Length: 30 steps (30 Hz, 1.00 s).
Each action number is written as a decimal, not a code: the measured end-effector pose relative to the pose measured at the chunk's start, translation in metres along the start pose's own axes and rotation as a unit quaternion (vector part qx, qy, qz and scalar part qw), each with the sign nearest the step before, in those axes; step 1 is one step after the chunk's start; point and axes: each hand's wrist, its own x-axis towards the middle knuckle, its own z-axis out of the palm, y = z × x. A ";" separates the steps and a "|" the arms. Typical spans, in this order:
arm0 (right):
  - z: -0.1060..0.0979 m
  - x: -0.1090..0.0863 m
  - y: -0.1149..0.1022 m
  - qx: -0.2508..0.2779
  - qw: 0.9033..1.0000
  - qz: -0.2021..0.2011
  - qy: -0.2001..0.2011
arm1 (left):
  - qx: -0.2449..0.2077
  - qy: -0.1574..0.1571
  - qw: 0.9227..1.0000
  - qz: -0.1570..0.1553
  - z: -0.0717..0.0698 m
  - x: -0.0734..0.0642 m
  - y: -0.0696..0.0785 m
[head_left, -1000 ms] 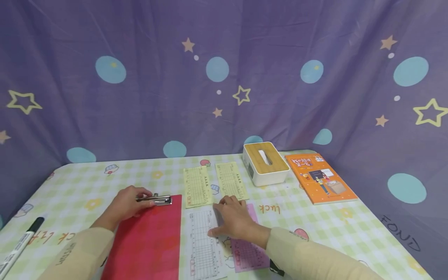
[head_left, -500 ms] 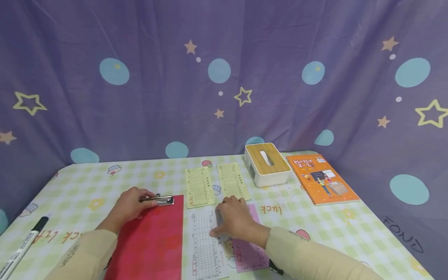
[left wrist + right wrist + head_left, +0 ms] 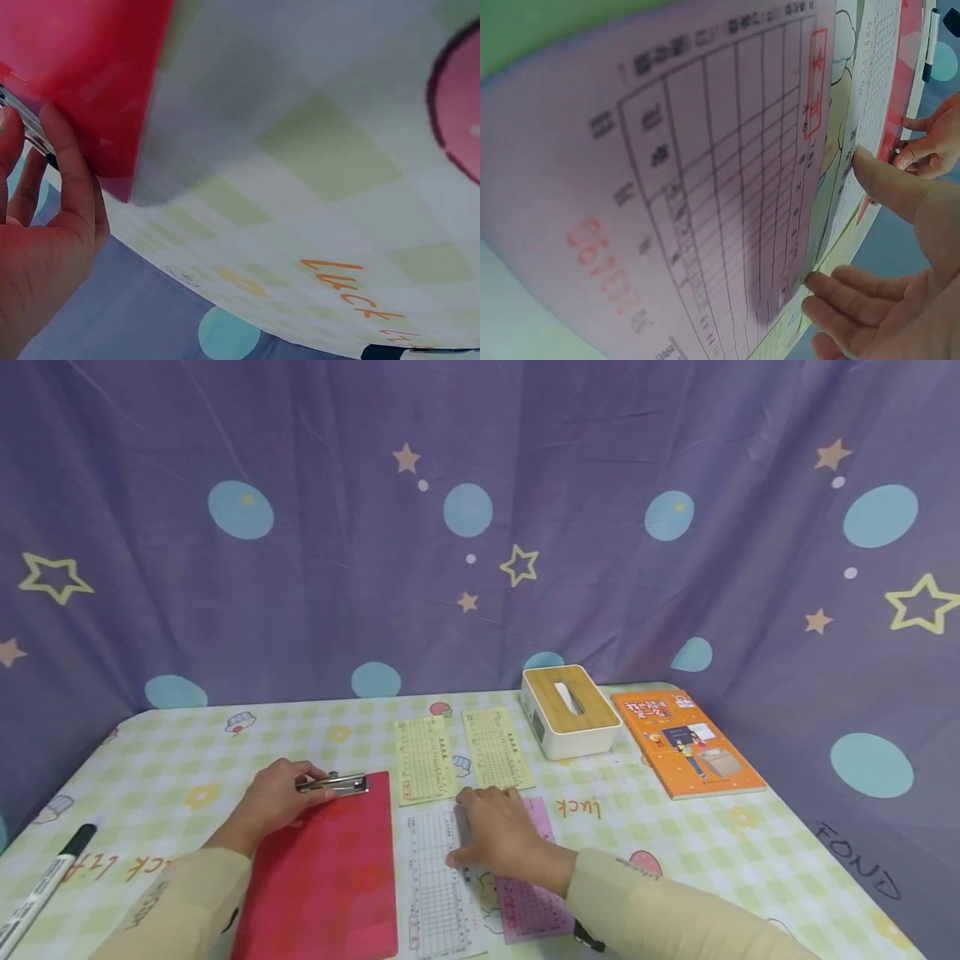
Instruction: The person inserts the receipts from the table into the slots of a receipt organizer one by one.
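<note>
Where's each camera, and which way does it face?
Head: on the head, forward and down over the green-checkered tablecloth; left hand, right hand and cream sleeves show.
Left wrist: on that wrist, facing the glossy red clipboard; left hand's grip on its silver metal clip shows.
Right wrist: likewise mounted, facing the printed pink paper form; both hands show.
Shared by head and right wrist: that form, both hands.

Red clipboard (image 3: 82,67) cropped in the left wrist view, pink slip (image 3: 534,906) partly hidden, dark object (image 3: 588,937) mostly behind right sleeve (image 3: 660,906)
</note>
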 end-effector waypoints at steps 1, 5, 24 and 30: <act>0.000 0.000 0.000 -0.002 1.000 0.002 -0.002 | 0.000 -0.001 1.000 0.000 0.000 0.000 0.000; 0.000 0.004 0.003 -0.003 1.000 -0.001 -0.017 | -0.008 -0.010 1.000 -0.004 -0.001 0.001 0.001; -0.005 0.025 0.000 0.039 0.993 0.049 -0.100 | -0.030 -0.023 0.999 -0.017 -0.003 0.002 0.004; -0.006 0.027 -0.002 0.035 0.991 0.064 -0.111 | -0.034 -0.022 0.999 -0.008 -0.002 0.002 0.001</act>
